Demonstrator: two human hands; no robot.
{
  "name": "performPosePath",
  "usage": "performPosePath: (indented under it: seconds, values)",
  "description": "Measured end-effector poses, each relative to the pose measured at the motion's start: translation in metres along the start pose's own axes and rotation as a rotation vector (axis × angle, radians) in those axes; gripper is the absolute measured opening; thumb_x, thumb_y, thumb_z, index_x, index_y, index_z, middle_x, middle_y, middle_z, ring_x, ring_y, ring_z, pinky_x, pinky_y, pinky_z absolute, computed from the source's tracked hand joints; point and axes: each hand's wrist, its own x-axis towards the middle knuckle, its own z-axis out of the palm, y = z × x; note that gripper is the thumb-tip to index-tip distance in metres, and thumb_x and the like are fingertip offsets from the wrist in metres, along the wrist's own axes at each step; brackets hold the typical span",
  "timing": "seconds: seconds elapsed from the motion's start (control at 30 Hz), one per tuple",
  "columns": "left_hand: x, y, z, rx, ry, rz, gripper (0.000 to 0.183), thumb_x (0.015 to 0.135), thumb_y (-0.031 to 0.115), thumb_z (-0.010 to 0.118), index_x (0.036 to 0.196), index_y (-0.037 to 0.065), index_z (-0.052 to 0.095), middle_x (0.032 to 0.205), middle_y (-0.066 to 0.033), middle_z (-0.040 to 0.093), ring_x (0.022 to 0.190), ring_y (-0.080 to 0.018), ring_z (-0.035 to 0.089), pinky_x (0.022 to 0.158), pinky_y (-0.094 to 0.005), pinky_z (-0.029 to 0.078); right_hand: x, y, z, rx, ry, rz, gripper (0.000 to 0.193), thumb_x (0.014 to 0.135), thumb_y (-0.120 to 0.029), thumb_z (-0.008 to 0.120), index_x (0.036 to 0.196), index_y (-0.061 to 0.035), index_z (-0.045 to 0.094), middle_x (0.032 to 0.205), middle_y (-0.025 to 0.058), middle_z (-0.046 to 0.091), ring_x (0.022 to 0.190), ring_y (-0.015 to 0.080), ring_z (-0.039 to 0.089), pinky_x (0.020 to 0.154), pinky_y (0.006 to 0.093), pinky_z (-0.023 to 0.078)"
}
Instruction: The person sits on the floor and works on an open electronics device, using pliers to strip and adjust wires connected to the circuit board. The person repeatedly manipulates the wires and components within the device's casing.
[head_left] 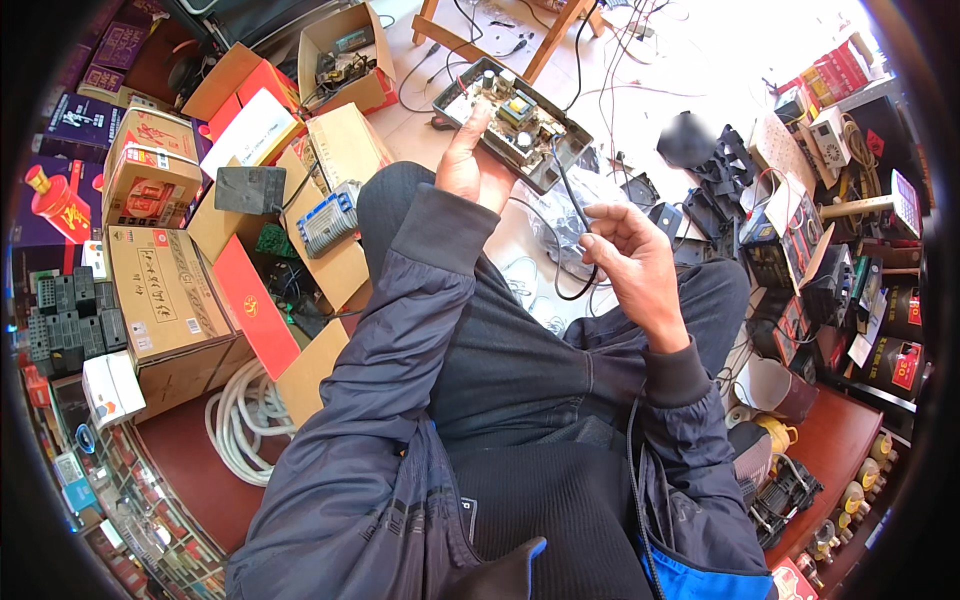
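Observation:
My left hand (470,172) grips the near side of an open black plastic case (567,160), raised above my knees and tilted toward me. Inside it sits a circuit board (497,112) with capacitors and a yellow-wrapped transformer (517,110). A black cable (567,186) leaves the case at its right end and loops down to my right hand (640,270). There the thumb and fingers are pinched together on the cable. The underside of the case and part of my left fingers are hidden.
To the left are open cardboard boxes (160,290), a grey block (250,190) and a coiled white hose (245,420). Wooden legs (545,50) and loose cables stand beyond the case. Black plastic parts (700,170) and cluttered equipment fill the right side.

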Motion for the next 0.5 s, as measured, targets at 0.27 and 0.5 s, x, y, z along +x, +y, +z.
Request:
performPosePath:
  seconds: [0.27,0.5]
  values:
    - [0.0,0.0,0.0,0.018,0.02,0.005,0.042,0.101,0.026,0.07,0.138,0.008,0.057,0.131,-0.0096,0.066,0.121,-0.0282,0.064,0.108,-0.0503,0.052,-0.007,-0.011,-0.001,0.003,0.015,0.016,0.031,0.093,0.0,0.07,0.123,0.0047,0.067,0.092,0.0015,0.07,0.076,0.0056,0.063,0.066,0.0206,0.05]
    - [0.0,-0.002,0.002,0.071,0.054,0.014,0.052,0.101,0.031,0.069,0.144,0.007,0.052,0.139,-0.0133,0.063,0.129,-0.0326,0.059,0.114,-0.0532,0.043,-0.007,-0.027,-0.002,-0.004,0.078,-0.006,0.024,0.098,-0.003,0.067,0.12,0.0042,0.07,0.084,0.0009,0.069,0.062,0.0039,0.059,0.054,0.0199,0.045]
